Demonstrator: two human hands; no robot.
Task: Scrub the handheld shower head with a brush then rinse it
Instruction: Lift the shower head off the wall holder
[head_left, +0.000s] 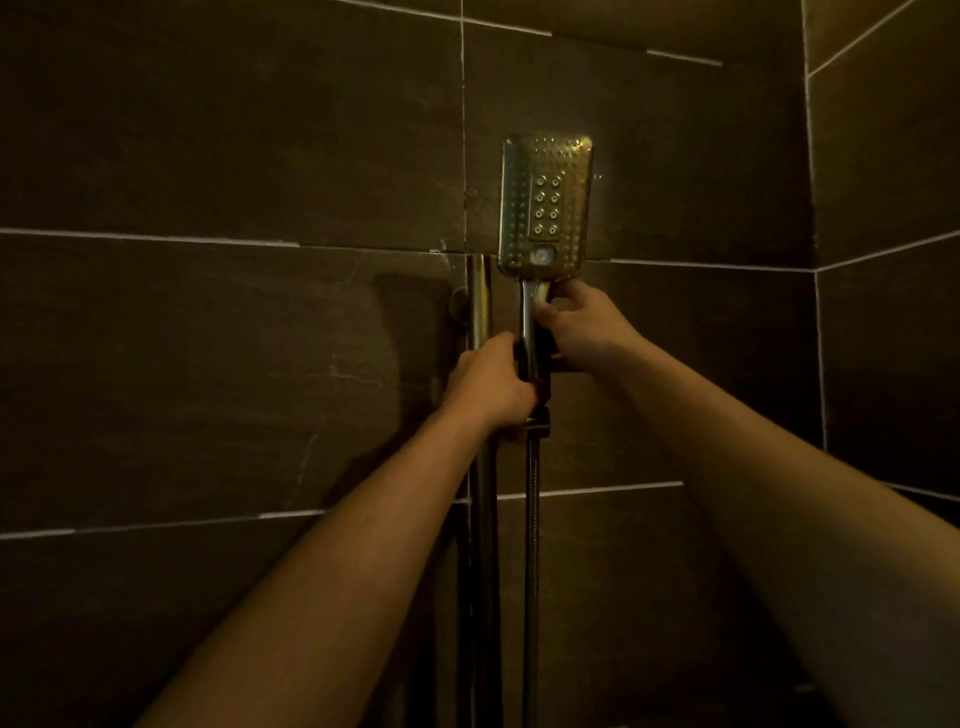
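Against dark tiled wall (234, 156): shower head (545, 202) upright, nozzle face toward camera, beside vertical rail (479, 301). Right hand (582, 325), fingers curled round its handle just under the head. Left hand (488, 384), fingers clamped on holder (541, 382) lower down. Hose (531, 545) hangs straight below.

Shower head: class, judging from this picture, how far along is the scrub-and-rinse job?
Done: nothing visible; no brush or running water shows. In hand: the left hand grips the handle of the shower head low down, the right hand higher up, with the head upright beside the rail. Left: scrubbing and rinsing.
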